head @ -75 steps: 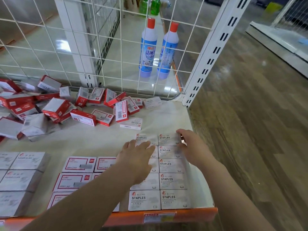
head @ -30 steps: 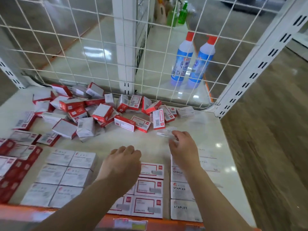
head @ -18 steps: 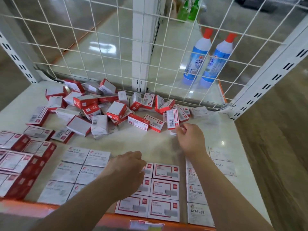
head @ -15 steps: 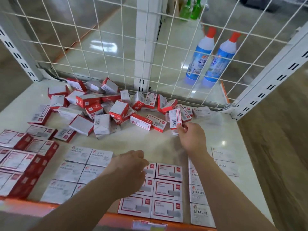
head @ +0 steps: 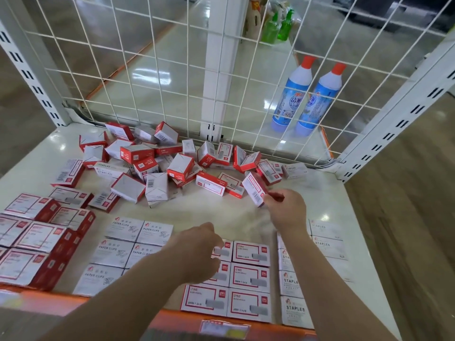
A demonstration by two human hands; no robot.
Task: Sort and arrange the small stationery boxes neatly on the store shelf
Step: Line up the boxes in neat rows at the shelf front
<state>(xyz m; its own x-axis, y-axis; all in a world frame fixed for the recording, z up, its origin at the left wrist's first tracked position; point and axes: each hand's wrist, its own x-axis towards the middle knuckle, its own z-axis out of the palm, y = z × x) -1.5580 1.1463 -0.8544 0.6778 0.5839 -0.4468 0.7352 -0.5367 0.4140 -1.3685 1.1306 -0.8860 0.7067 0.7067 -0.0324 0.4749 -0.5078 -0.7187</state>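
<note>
Red-and-white cardboard, tilted on its corner: that is the staple box (head: pixel 254 189) my right hand (head: pixel 285 210) pinches by its near end, at the right edge of the loose heap of boxes (head: pixel 157 163) on the far part of the shelf (head: pixel 221 212). My left hand (head: pixel 197 252) hangs over the near rows with its fingers loosely curled and nothing in them, just above the red-bordered staple grid (head: pixel 248 271).

The grip is thin, I judge. I have only one end of the box between fingertips, so it could twist out and drop onto the heap, or knock the leaning boxes just behind it flat and scatter them toward the wire mesh (head: pixel 172 70).

The other risk is the landing. The neat grid is packed edge to edge, and a careless set-down could shove its rows askew or push the front ones over the orange shelf lip (head: pixel 172 318). Mixing is possible too: white STAPLES boxes (head: pixel 294 308) lie right of that grid, PAPER CLIPS boxes (head: pixel 123 244) left of it, so I must read the face first.
</note>
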